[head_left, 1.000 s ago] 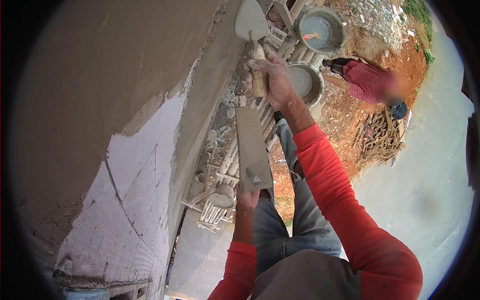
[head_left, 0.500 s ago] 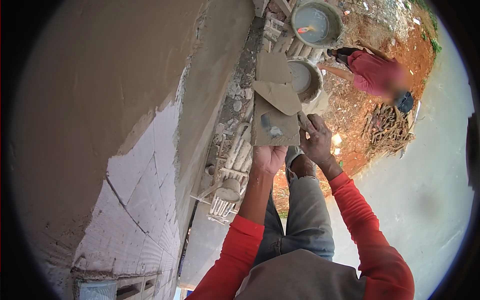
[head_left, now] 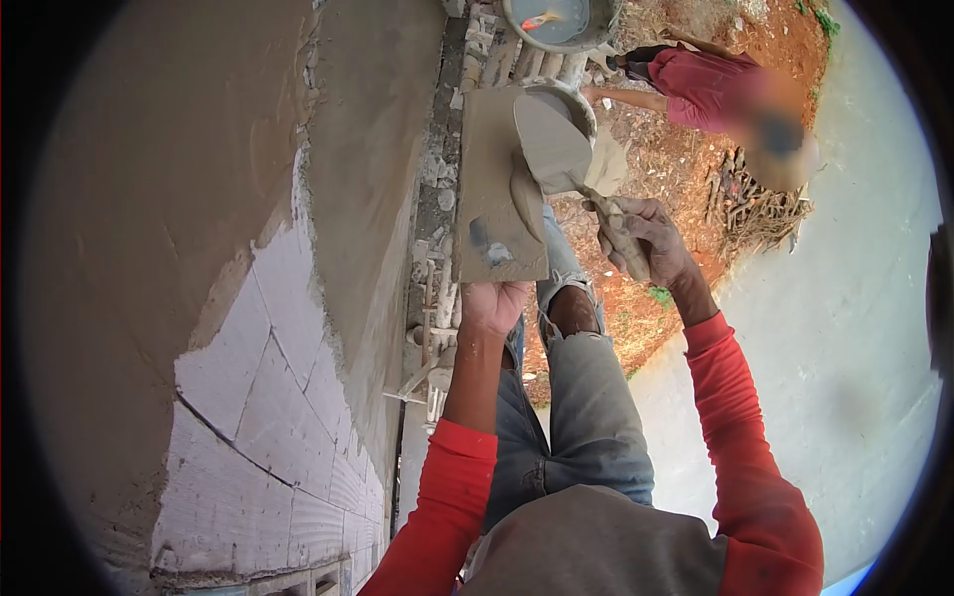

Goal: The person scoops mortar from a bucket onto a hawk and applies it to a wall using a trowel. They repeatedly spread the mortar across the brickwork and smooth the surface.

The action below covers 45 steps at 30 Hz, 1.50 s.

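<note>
My left hand (head_left: 494, 305) grips a flat plastering hawk (head_left: 482, 149) from below, its fingers mostly hidden under the board. A ridge of wet grey mortar (head_left: 525, 204) lies along the hawk's right side. In my right hand (head_left: 651, 243) is a pointing trowel, its mortar-caked handle (head_left: 626, 243) wrapped by the fingers. The trowel's broad blade (head_left: 552, 144), coated grey, is tilted over the hawk's right edge and overlaps the mortar in this view. To the left rises a wall with wet grey plaster (head_left: 179, 149) above pale uncovered blocks (head_left: 258, 397).
A bucket of greyish water (head_left: 566, 25) with an orange object in it stands at the top. Another bucket (head_left: 586, 104) sits partly behind the trowel. A person in a red shirt (head_left: 701, 89) reaches toward it. Scaffold poles (head_left: 437, 328) run beside the wall; sticks (head_left: 740, 214) are piled at right.
The trowel blade has lifted and turned, moving toward the hawk's upper right edge, with my right hand farther right. The hawk has shifted left as the view moved.
</note>
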{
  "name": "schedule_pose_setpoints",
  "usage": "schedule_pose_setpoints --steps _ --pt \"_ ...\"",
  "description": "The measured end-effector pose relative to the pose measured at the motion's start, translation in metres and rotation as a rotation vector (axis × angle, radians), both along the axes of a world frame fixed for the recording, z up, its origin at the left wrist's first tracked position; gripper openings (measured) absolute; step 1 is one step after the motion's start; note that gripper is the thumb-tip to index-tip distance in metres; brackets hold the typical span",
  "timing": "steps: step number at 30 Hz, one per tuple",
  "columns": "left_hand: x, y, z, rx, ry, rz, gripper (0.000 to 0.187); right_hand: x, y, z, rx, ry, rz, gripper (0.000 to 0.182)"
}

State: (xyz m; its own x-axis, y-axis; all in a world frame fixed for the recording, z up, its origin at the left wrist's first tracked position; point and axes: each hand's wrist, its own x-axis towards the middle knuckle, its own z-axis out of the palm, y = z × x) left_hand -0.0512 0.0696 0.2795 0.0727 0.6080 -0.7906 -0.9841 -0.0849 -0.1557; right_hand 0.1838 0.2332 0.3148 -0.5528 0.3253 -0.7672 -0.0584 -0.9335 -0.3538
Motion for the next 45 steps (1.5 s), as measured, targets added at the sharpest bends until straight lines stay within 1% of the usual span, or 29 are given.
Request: schedule_pose_setpoints --steps 3,4,7,8,11,12,15,16,18,19,21,23,25,27,29,31,32,34,37,38,39,40,41,42,43,44,45 --pt "0.01 -0.01 -0.007 0.06 -0.256 0.143 0.043 -0.003 0.015 -0.025 -0.359 0.213 -0.036 0.061" --pt "0.013 -0.013 -0.009 0.092 -0.264 0.156 0.042 0.004 0.011 -0.033 -0.432 0.279 -0.056 0.062" --pt "0.009 -0.013 -0.02 0.046 -0.199 0.124 0.041 0.025 -0.002 -0.028 -0.505 0.211 -0.044 0.063" --pt "0.007 -0.012 -0.021 0.032 -0.152 0.104 0.041 0.035 -0.007 -0.022 -0.468 0.13 -0.007 0.058" --pt "-0.002 -0.005 -0.028 -0.005 -0.003 0.056 0.041 0.063 -0.033 -0.019 -0.127 -0.255 0.293 0.052" --pt "-0.002 -0.005 -0.029 -0.027 0.041 0.045 0.04 0.057 -0.033 -0.006 0.016 -0.43 0.484 0.04" --pt "0.001 -0.005 -0.038 -0.093 0.136 -0.018 0.041 0.042 -0.084 -0.006 0.832 -0.635 0.33 0.034" --pt "0.004 -0.006 -0.042 -0.116 0.162 -0.042 0.041 0.047 -0.079 0.008 1.068 -0.744 0.606 0.038" --pt "0.01 -0.002 -0.045 -0.119 0.181 -0.084 0.044 0.032 -0.077 0.037 1.159 -0.785 0.736 0.041" --pt "0.013 0.002 -0.048 -0.118 0.19 -0.106 0.046 0.023 -0.078 0.041 1.206 -0.808 0.802 0.044" --pt "0.018 0.002 -0.057 -0.089 0.157 -0.128 0.045 0.014 -0.083 0.031 1.252 -0.78 0.825 0.044" --pt "0.024 -0.003 -0.063 -0.103 0.143 -0.168 0.043 0.01 -0.084 -0.002 1.295 -0.771 0.837 0.043" --pt "0.026 -0.007 -0.069 -0.156 0.165 -0.228 0.04 0.007 -0.085 -0.054 1.214 -0.859 0.755 0.041" --pt "0.024 -0.013 -0.072 -0.142 0.161 -0.222 0.039 0.001 -0.07 -0.107 1.139 -0.924 0.738 0.04" --pt "0.022 -0.026 -0.074 -0.144 0.159 -0.212 0.039 -0.002 -0.051 -0.16 1.081 -0.991 0.833 0.041" --pt "0.022 -0.035 -0.084 -0.138 0.154 -0.193 0.039 -0.007 -0.033 -0.197 0.993 -1.051 0.937 0.041" --pt "0.021 -0.037 -0.083 -0.164 0.165 -0.185 0.039 -0.01 -0.023 -0.204 0.932 -1.049 1.006 0.041" --pt "0.022 -0.04 -0.074 -0.221 0.179 -0.167 0.039 -0.017 -0.008 -0.201 0.802 -1.046 1.152 0.04" --pt "0.02 -0.05 -0.064 -0.139 0.166 -0.16 0.041 -0.009 -0.019 -0.188 0.947 -1.257 1.114 0.039" --pt "0.02 -0.048 -0.054 -0.142 0.14 -0.152 0.042 -0.011 -0.026 -0.16 1.07 -1.253 0.929 0.04" --pt "0.018 -0.048 -0.041 -0.148 0.113 -0.148 0.042 -0.011 -0.035 -0.146 1.128 -1.273 0.804 0.045" --pt "0.019 -0.054 -0.034 -0.15 0.074 -0.132 0.042 -0.016 -0.046 -0.133 0.99 -1.298 0.751 0.046" --pt "0.019 -0.062 -0.028 -0.156 0.044 -0.116 0.042 -0.018 -0.059 -0.125 0.75 -1.18 0.558 0.047" --pt "0.02 -0.067 -0.023 -0.157 0.026 -0.097 0.042 -0.013 -0.081 -0.129 0.558 -0.887 0.261 0.046" --pt "0.022 -0.071 -0.014 -0.138 -0.013 -0.068 0.041 -0.024 -0.097 -0.113 0.074 -0.637 0.028 0.045" --pt "0.024 -0.077 -0.003 -0.123 -0.048 -0.039 0.041 -0.035 -0.111 -0.09 -0.163 -0.444 -0.096 0.044" --pt "0.024 -0.085 0.007 -0.112 -0.076 -0.01 0.041 -0.046 -0.133 -0.085 -0.293 -0.311 -0.139 0.049"
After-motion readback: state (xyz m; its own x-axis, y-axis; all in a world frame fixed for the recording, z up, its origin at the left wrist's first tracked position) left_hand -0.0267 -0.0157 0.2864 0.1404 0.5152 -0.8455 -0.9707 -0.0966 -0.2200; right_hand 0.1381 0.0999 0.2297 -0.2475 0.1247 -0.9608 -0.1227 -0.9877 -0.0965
